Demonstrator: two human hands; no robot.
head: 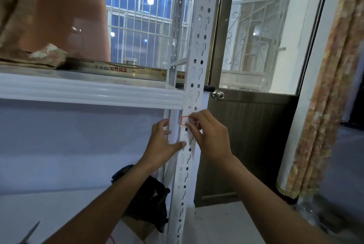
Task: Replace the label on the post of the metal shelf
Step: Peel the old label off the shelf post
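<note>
A white perforated metal post (198,50) of the shelf runs from top to bottom at centre. A small white label with a red border (184,121) sticks on the post just below the shelf board (88,90). My right hand (208,135) pinches the label's right edge with thumb and forefinger. My left hand (163,143) lies spread against the post's left side a little lower, with the thumb tip on the post's face. Part of the label is hidden by my right fingers.
Long boxed aluminium strips (118,69) and a folded cloth (47,56) lie on the shelf board. A black bag (145,200) and a cardboard box sit low behind the post. A door with a round knob (218,94) stands right of the post, and a curtain (323,94) hangs at far right.
</note>
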